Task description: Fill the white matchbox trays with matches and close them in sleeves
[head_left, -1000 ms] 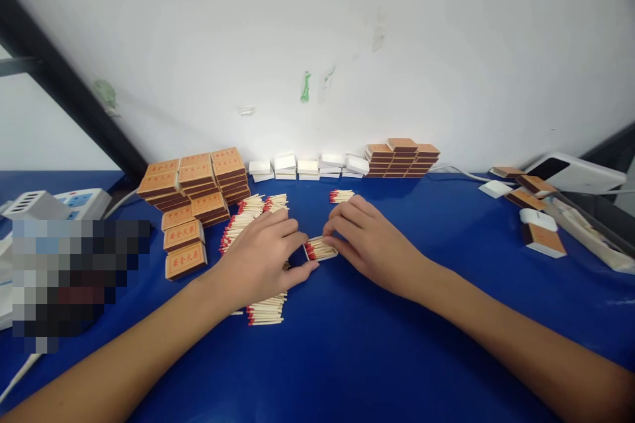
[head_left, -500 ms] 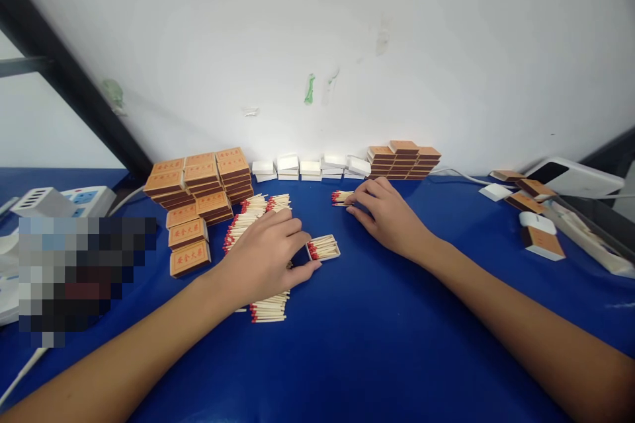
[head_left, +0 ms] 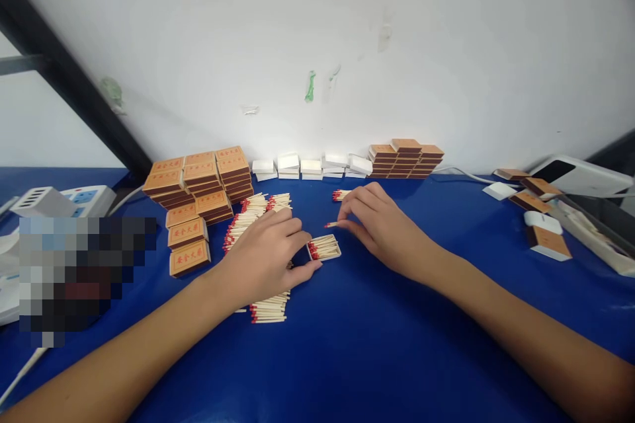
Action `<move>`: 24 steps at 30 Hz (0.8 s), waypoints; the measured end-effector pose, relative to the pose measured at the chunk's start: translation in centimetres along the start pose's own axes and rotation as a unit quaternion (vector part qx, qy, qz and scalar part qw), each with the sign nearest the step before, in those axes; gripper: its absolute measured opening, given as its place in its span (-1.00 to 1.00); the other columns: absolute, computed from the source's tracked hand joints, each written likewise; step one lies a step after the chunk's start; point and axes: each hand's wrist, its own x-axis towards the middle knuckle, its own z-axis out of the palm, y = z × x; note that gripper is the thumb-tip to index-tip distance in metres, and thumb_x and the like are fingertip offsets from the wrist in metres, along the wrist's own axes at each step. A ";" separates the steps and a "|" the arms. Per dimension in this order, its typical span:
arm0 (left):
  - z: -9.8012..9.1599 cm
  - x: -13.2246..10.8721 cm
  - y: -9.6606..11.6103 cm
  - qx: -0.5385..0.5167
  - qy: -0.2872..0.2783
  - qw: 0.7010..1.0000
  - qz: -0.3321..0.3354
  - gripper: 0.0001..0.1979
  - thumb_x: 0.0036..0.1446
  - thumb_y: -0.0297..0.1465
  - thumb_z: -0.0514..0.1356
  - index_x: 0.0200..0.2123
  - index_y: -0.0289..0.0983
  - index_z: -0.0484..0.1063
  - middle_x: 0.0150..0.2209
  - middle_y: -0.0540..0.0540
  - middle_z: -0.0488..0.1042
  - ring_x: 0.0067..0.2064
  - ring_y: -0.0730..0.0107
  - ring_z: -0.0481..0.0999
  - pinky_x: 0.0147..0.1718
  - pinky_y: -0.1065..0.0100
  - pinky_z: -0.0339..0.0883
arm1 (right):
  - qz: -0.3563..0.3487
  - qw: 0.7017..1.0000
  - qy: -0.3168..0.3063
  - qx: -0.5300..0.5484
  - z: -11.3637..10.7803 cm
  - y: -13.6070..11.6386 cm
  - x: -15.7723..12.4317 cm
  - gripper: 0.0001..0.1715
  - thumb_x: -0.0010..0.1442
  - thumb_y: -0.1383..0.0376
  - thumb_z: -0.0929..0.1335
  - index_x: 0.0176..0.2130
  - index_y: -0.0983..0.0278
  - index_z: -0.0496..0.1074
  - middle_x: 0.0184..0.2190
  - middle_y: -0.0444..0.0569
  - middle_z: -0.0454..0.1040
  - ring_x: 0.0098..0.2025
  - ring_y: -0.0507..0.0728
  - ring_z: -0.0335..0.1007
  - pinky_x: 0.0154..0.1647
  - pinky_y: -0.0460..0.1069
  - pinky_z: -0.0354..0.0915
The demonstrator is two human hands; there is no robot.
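Observation:
A small white tray (head_left: 338,254) holds a layer of red-tipped matches (head_left: 323,246). My left hand (head_left: 270,252) rests over a large pile of matches (head_left: 268,310), its thumb and forefinger at the tray's left end. Between the thumb and fingers of my right hand (head_left: 380,221) is a single match (head_left: 331,225), its red head pointing left, just above the tray. Behind that hand lies a small bunch of matches (head_left: 339,195), partly hidden by the fingers.
Orange matchboxes (head_left: 190,256) are stacked at the left, with more (head_left: 407,145) at the back right. White trays (head_left: 311,169) line the wall. A power strip (head_left: 94,201) and cables lie at the left. At the right are loose boxes (head_left: 548,242) and a white device (head_left: 585,175).
My right hand has moved toward me from the small bunch, and a single match now shows in its fingers. My left hand has stayed in place.

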 end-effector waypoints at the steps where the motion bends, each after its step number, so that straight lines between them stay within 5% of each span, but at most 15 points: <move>1: 0.1 0.1 0.0 0.001 0.000 1.000 0.000 -0.71 0.37 -0.19 0.29 -0.16 -0.32 0.63 -0.35 -0.12 0.48 -0.19 0.15 0.45 -0.16 0.11 0.39 | -0.014 1.000 -0.002 -0.012 0.0 -0.7 0.0 -0.86 0.51 0.32 0.32 -0.14 0.28 0.46 -0.09 0.14 0.54 -0.03 0.28 0.34 0.01 0.18 0.36; 6: 0.4 0.5 0.1 0.003 0.001 1.000 0.004 -0.70 0.38 -0.19 0.28 -0.19 -0.34 0.63 -0.35 -0.11 0.46 -0.20 0.15 0.45 -0.19 0.12 0.38 | -0.067 0.997 -0.006 -0.043 0.5 -2.5 -0.2 -0.82 0.51 0.38 0.29 -0.15 0.31 0.48 -0.09 0.16 0.56 -0.04 0.27 0.37 -0.02 0.18 0.36; 24: 0.0 0.2 0.0 0.007 -0.003 1.000 0.005 -0.70 0.38 -0.18 0.28 -0.17 -0.32 0.62 -0.35 -0.11 0.48 -0.19 0.16 0.45 -0.16 0.11 0.40 | -0.029 0.997 -0.006 0.076 -0.3 -2.1 -0.1 -0.86 0.46 0.39 0.33 -0.13 0.23 0.50 -0.14 0.08 0.53 -0.07 0.24 0.38 0.04 0.18 0.42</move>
